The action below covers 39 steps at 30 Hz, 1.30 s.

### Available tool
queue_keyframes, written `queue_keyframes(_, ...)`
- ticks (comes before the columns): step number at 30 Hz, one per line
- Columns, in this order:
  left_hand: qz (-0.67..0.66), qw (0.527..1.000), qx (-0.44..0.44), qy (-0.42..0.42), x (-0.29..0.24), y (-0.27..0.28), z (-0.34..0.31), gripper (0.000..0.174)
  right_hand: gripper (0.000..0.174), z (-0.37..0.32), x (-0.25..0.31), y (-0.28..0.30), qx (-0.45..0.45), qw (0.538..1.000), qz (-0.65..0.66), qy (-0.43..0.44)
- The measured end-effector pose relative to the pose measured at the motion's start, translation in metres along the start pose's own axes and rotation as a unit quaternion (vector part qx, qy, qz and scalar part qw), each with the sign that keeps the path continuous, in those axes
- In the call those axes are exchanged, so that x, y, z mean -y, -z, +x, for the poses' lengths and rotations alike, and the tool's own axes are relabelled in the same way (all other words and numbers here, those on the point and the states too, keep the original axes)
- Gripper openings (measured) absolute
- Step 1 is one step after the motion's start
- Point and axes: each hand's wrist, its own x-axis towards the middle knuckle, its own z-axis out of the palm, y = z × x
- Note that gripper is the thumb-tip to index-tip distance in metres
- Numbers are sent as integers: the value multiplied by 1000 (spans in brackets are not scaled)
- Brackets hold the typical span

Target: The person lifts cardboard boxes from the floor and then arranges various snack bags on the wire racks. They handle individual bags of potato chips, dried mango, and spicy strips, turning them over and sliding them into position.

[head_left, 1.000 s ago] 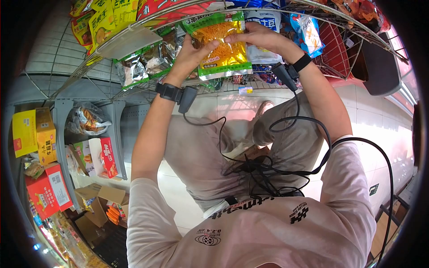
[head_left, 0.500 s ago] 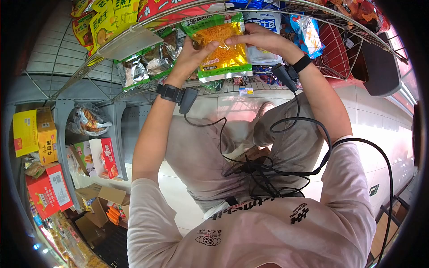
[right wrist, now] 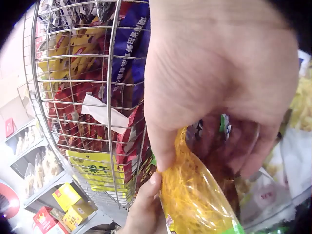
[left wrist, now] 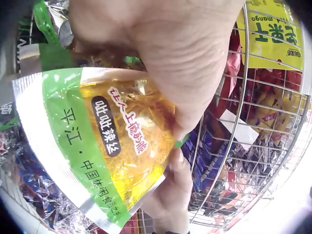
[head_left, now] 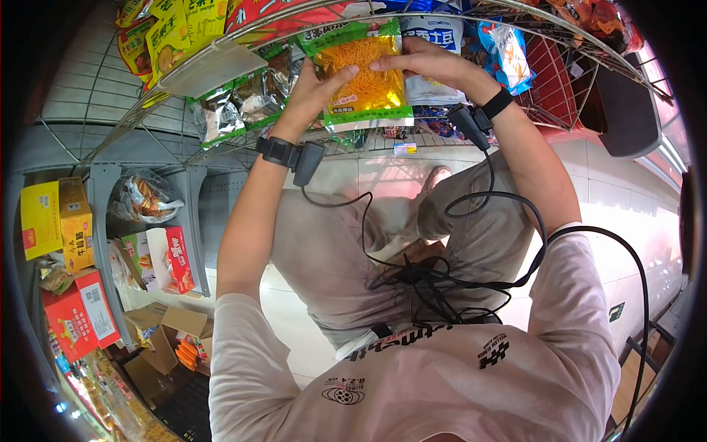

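A green-edged clear bag of orange shreds [head_left: 363,74] is held up at the wire basket by both hands. My left hand [head_left: 317,94] grips its left side, thumb on the front and fingers behind. From the other side my right hand [head_left: 436,62] grips it, thumb tip near the left thumb. In the left wrist view the bag [left wrist: 131,141] tilts below the left hand [left wrist: 165,53], its lower green band showing. The right wrist view has the bag [right wrist: 192,190] bulging under the right hand [right wrist: 219,73], whose fingers curl behind it.
The wire basket [head_left: 132,118] holds yellow mango bags [head_left: 168,46], silver-and-green packs [head_left: 254,99], a white bag [head_left: 434,87] and a blue-white bag [head_left: 507,59]. Shelves with boxes [head_left: 81,313] stand at left. Black cables [head_left: 471,283] hang over the lap.
The bag's lower edge has shifted slightly upward and its glare has changed, showing more of the shreds. Both hands keep their grip in nearly the same place.
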Motion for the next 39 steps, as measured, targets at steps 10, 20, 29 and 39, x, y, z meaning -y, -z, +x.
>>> queue_keyframes(10,-33,999,17,-8,2,1,2,73,78,19,-26,-5,-6,998,53,34)
queue_keyframes(20,-49,998,33,-25,1,2,0,71,78,13,-20,-6,1,995,93,47)
queue_keyframes(29,-36,995,74,-48,-3,2,-3,67,77,17,-26,-1,-1,997,77,20)
queue_keyframes(39,23,990,125,-61,-5,3,-3,65,65,12,-23,3,28,998,55,8)
